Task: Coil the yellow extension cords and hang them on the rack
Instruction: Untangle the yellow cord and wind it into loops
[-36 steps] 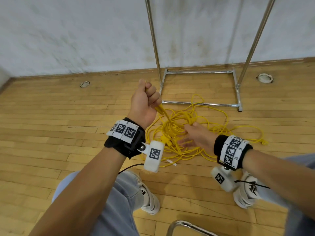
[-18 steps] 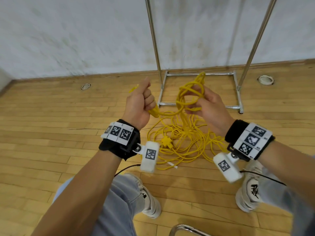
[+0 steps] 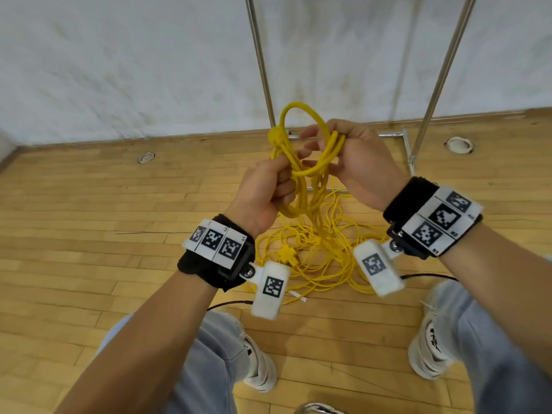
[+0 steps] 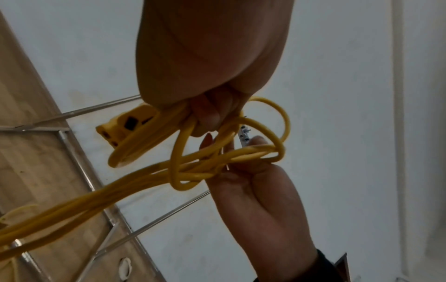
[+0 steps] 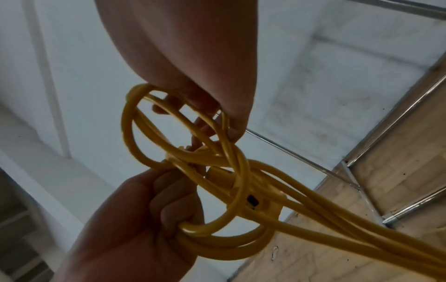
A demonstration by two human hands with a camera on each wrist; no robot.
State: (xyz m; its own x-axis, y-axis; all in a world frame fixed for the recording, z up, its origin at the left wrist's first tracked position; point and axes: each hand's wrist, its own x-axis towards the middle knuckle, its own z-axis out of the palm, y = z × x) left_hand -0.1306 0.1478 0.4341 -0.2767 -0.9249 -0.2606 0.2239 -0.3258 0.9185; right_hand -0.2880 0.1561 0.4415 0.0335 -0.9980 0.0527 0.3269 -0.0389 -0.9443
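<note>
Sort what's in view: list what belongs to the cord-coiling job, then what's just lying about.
Job:
- yellow cords, loops gripped by left hand and right hand
- cord pile on floor
- rack

Lying about:
- floor sockets
- chair edge

My head view is bright and evenly lit, with soft shadows under the shoes (image 3: 261, 366) on the wooden floor (image 3: 74, 234). Wide-angle bending curves the rack poles (image 3: 260, 55) and floorboards toward the edges, and the wall (image 3: 119, 70) smears with motion blur. Both wrist views are dimmer: the left hand (image 4: 207, 49) and right hand (image 5: 183, 43) sit close, backlit and soft against the pale wall.
</note>
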